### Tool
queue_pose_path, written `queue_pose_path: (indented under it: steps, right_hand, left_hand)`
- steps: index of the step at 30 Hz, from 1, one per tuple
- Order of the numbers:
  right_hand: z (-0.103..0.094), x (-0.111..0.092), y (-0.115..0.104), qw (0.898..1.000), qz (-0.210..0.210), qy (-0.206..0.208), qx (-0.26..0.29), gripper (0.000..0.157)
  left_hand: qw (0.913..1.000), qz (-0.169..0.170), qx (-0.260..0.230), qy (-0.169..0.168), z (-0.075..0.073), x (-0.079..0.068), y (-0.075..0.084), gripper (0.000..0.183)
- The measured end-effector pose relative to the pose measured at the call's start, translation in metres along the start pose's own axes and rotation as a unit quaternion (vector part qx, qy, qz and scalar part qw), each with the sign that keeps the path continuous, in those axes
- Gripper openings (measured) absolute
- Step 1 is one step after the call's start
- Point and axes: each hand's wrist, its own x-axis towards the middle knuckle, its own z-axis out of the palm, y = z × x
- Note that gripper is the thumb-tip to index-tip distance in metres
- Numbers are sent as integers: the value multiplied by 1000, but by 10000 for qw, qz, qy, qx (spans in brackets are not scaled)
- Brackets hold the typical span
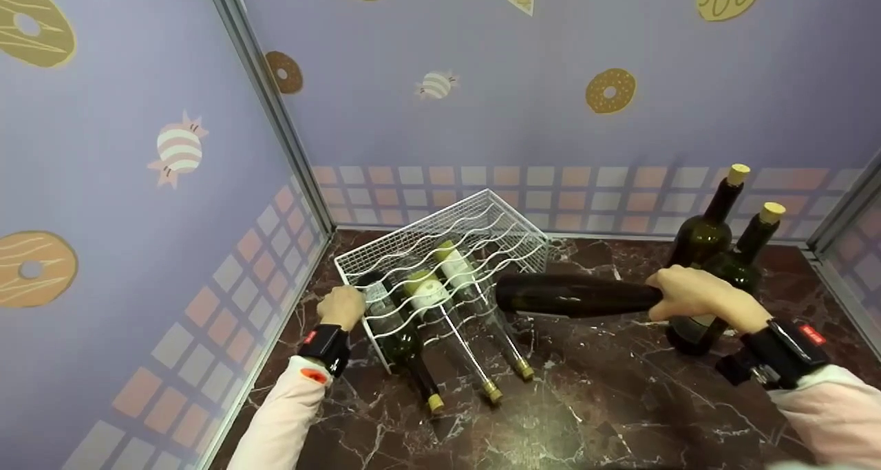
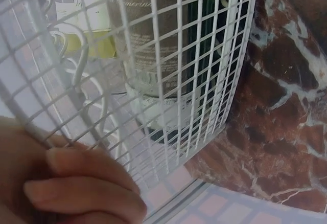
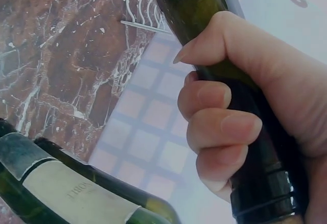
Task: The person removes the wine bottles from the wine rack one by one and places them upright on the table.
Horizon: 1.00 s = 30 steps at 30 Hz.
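A white wire wine rack (image 1: 413, 250) with wavy bars stands on the dark marbled surface. In it lie a dark green bottle (image 1: 401, 343) and two clear bottles with yellowish contents, one in the middle (image 1: 447, 325) and one to its right (image 1: 482, 305), corks toward the front. My left hand (image 1: 342, 307) grips the rack's left edge; in the left wrist view its fingers curl by the mesh. My right hand (image 1: 688, 292) holds a dark wine bottle (image 1: 578, 295) by the neck, fingers wrapped round it. That bottle lies nearly level, base toward the rack's right side.
Two corked dark wine bottles, one at the back (image 1: 702, 236) and one nearer (image 1: 747, 260), stand upright on the right, just behind my right hand. Patterned panels (image 1: 440, 126) wall in the back and left of the marbled surface (image 1: 585, 401).
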Motion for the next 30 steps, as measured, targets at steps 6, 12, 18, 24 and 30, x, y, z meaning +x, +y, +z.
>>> queue_pose_path:
  steps: [6,12,18,24,30]
  right_hand:
    - [-4,2,-2,9999,-41,-29,-158,15]
    - [-12,2,-8,9994,46,-218,-274,26]
    - [-22,2,-15,9985,155,-408,-338,53]
    - [-28,3,-20,9976,145,-501,-445,52]
    - [-32,3,-23,9965,190,-523,-628,48]
  left_hand:
    - [9949,133,313,954,-11,7,22,29]
    - [9652,2001,326,1652,-13,-8,81,44]
    - [9251,3734,216,655,-5,-37,147,62]
    - [8882,4568,413,263,17,-53,187,79]
    - [8706,4884,488,343,37,-57,205,81]
